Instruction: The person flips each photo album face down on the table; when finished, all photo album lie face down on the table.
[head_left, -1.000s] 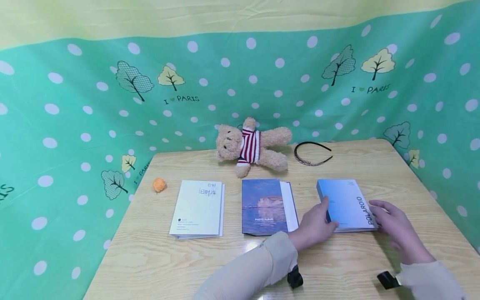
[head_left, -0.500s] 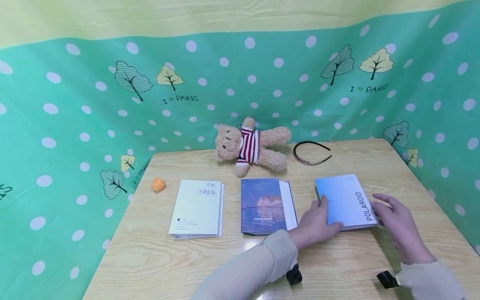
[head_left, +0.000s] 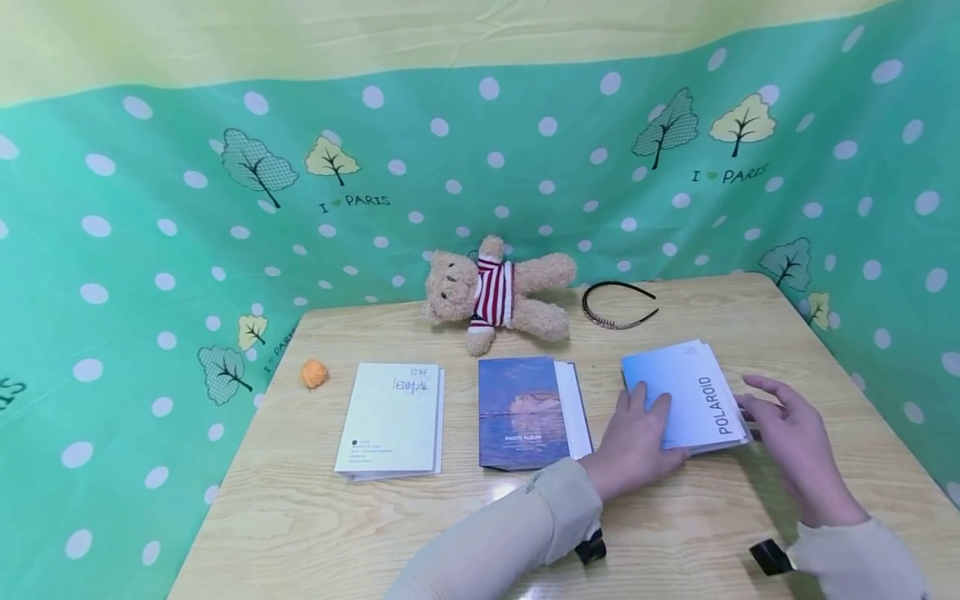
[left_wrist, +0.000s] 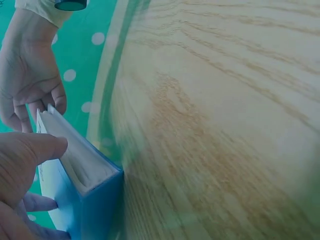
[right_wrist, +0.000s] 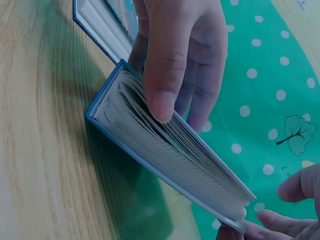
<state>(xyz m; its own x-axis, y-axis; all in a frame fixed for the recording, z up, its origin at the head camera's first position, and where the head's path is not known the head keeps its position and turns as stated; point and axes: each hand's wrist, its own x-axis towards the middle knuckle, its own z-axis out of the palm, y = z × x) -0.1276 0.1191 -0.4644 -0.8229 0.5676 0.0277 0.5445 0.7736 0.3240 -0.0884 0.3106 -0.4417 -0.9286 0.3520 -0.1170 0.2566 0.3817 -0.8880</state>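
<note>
As both hands lift, Polaroid album seemingly more tilted.

Across the lower part of the head view the surface lies bare in front of the row of books, giving broad room on the lower left. In the middle row, the pale booklet, the dark photo album and the light blue Polaroid album leave only narrow lanes between them. The left hand fills the gap beside the dark album; the right hand blocks the right edge. Farther back, the teddy bear and black headband stand near the curtain. A small orange ball sits at centre left.
</note>
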